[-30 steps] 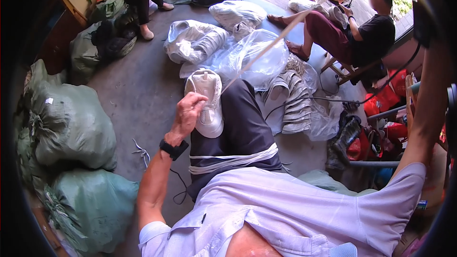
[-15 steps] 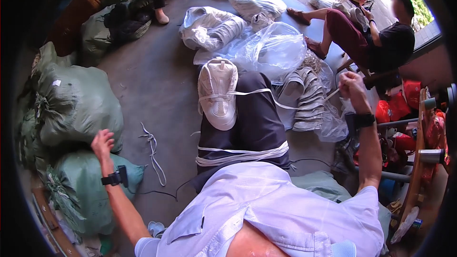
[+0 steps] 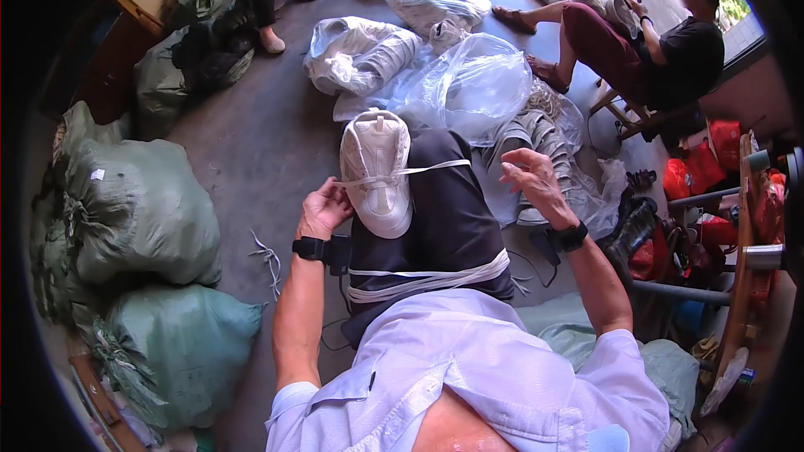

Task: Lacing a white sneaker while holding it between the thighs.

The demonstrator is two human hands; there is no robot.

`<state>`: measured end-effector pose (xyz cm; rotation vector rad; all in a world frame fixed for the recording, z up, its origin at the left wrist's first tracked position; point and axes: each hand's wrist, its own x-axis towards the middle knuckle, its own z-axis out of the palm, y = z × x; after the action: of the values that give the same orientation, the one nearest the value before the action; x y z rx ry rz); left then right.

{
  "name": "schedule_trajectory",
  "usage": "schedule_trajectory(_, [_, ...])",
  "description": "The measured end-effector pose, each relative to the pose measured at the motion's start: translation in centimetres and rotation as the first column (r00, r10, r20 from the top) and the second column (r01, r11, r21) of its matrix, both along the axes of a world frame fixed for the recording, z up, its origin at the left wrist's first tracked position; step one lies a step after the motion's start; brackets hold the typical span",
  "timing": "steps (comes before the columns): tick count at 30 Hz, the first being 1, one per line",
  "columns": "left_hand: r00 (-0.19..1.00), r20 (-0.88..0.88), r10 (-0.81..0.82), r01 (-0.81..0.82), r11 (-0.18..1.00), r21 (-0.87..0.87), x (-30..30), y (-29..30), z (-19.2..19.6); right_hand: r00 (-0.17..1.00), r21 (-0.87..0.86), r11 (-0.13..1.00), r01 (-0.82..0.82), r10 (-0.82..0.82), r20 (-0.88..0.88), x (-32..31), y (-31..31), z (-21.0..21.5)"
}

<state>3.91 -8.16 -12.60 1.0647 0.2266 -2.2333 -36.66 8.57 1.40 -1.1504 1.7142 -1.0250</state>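
Note:
A white sneaker [image 3: 375,169] rests on my thigh, toe pointing toward me. A white shoelace [image 3: 437,167] runs across its front; one length goes right over my dark trousers and drops from sight past the thigh. Beside the shoe's left side, my left hand [image 3: 325,208] is closed with fingertips at the short left length of the lace. My right hand [image 3: 540,186] hovers right of the knee, fingers bent but apart, with nothing seen in them. A bundle of white laces [image 3: 427,280] lies across my upper thighs.
Ahead lie clear plastic bags [image 3: 364,54] of shoes and a row of grey-white shoes [image 3: 544,142]. Green sacks [image 3: 146,209] stand at left, near a loose lace [image 3: 270,264] on the floor. A seated person [image 3: 662,50] and a wooden rack [image 3: 737,259] are at right.
My left hand has come in from the far left to the lace beside the shoe. My right hand has moved inward and its fingers have opened, away from the lace it was pulling.

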Motion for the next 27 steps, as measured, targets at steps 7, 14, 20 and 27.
schedule_trajectory(7, [0.863,0.035,0.504,-0.501,0.863,-0.063,12.1,1.8,4.1,0.987,-0.030,0.993,0.113,-0.108,0.122,-0.1,0.5,-1.3])
schedule_trajectory(14, [0.512,0.115,0.851,-0.809,0.523,-0.269,49.0,15.4,8.3,0.973,-0.070,0.995,0.070,-0.052,0.226,1.4,-1.5,-2.1])
schedule_trajectory(20, [0.383,0.596,0.706,-0.197,0.692,-0.694,49.5,21.0,9.1,0.975,-0.044,0.989,0.142,-0.132,0.180,0.0,0.1,-2.4])
schedule_trajectory(27, [0.276,0.383,0.882,-0.672,0.462,-0.579,54.9,28.0,13.5,0.979,-0.060,0.995,0.082,-0.069,0.193,1.7,-1.2,-1.9])
